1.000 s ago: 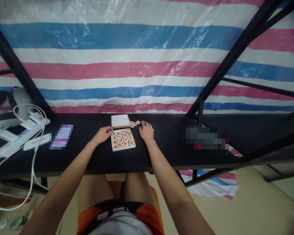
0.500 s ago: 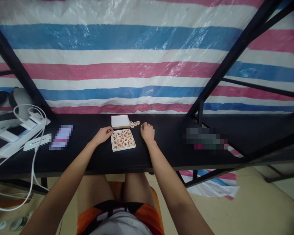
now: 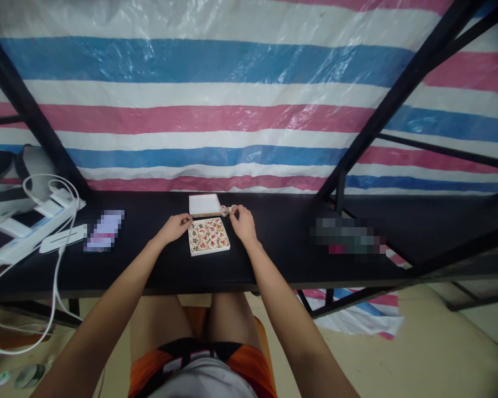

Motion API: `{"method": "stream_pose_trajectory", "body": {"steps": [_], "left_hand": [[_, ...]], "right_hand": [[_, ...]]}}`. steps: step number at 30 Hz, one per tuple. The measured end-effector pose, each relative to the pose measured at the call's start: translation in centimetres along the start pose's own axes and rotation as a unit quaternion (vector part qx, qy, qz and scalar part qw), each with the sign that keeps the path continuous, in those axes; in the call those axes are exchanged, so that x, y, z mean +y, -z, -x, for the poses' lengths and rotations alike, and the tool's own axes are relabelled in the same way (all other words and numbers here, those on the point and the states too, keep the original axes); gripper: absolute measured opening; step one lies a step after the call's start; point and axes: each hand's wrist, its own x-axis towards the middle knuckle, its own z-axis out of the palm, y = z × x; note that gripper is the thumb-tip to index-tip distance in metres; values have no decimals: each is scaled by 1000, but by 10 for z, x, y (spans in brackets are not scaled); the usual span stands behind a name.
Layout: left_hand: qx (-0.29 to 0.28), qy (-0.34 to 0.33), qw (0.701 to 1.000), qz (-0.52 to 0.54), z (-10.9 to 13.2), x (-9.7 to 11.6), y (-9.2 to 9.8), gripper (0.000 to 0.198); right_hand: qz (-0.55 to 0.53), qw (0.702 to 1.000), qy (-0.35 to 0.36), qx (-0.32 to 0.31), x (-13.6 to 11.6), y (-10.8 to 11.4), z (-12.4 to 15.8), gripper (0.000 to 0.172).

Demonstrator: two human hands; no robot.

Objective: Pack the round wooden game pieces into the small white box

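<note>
An open white box (image 3: 210, 252) on the black table holds rows of round wooden Chinese chess pieces (image 3: 212, 237) with red and black characters. My left hand (image 3: 177, 227) is closed at the box's far left corner; whether its curled fingers hold anything is hidden. Behind the box lies the box lid (image 3: 205, 204), its white inside facing up. A few loose Chinese chess pieces (image 3: 224, 210) lie at the lid's right side. My right hand (image 3: 244, 224) reaches over them, its thumb and fingers closed around one piece, partly hidden by the fingertips.
A blurred phone-like object (image 3: 105, 231), a white device (image 3: 62, 240) and a power strip (image 3: 37, 229) with cables are at the left. A blurred dark item (image 3: 348, 235) lies at the right. Black metal posts (image 3: 382, 116) and a striped plastic sheet (image 3: 216, 116) bound the table.
My right hand has moved left and slightly away from me, onto the loose pieces beside the lid. My left hand stays at the box corner.
</note>
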Motion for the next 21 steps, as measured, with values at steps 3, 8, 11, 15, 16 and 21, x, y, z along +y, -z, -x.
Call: {"method": "stream_pose_trajectory", "body": {"steps": [3, 8, 11, 15, 16, 21], "left_hand": [[-1, -1, 1000, 2, 0, -1, 0, 28], [-2, -4, 1000, 4, 0, -1, -1, 29], [-2, -4, 1000, 5, 0, -1, -1, 29], [2, -2, 1000, 5, -1, 0, -1, 28], [3, -3, 1000, 4, -1, 0, -1, 27], [-1, -6, 1000, -1, -1, -1, -1, 27]], "right_hand": [[-48, 999, 15, -15, -6, 0, 2, 11], [-74, 994, 42, -75, -24, 2, 8, 11], [-83, 989, 72, -103, -35, 3, 10, 12], [-89, 978, 127, -142, -47, 1, 11, 15], [-90, 974, 146, -149, -49, 0, 11, 15], [-75, 955, 219, -182, -55, -7, 7, 18]]}}
